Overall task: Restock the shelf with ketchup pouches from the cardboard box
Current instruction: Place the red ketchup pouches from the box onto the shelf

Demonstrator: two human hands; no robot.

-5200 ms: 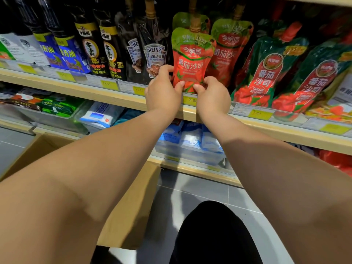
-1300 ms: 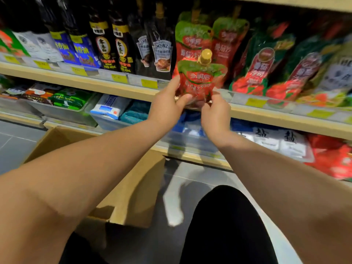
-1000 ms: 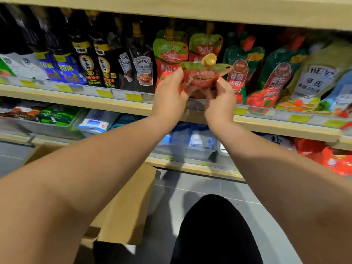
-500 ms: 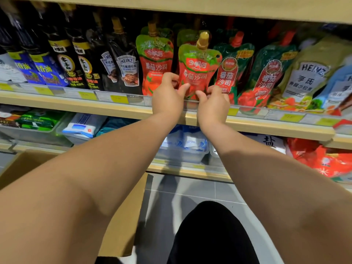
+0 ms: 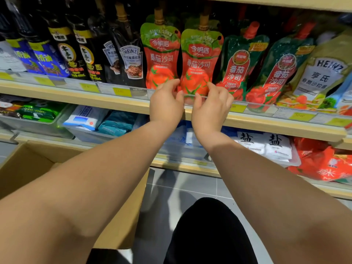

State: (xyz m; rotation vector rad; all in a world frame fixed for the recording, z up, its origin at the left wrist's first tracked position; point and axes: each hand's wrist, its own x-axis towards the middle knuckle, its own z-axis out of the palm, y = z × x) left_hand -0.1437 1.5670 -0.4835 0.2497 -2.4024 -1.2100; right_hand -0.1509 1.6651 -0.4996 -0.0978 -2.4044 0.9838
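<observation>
Red and green, the ketchup pouch [image 5: 200,60] is standing at the front edge of the shelf [image 5: 85,100] beside its twin pouch [image 5: 162,58], the left hand [image 5: 166,103] and the right hand [image 5: 211,106] are pinching its lower corners, and I am thinking they should be seating its base flat behind the clear rail [image 5: 141,91] before releasing.

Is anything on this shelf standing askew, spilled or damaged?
The dark green ketchup pouches right of the red-and-green pouches lean rightward; the red-and-green pair stands straight. The wide-angle lens may exaggerate this. No spill or damage shows.

Ketchup pouch [image 5: 200,60] base partly hidden; price labels [image 5: 122,91] unreadable.
</observation>
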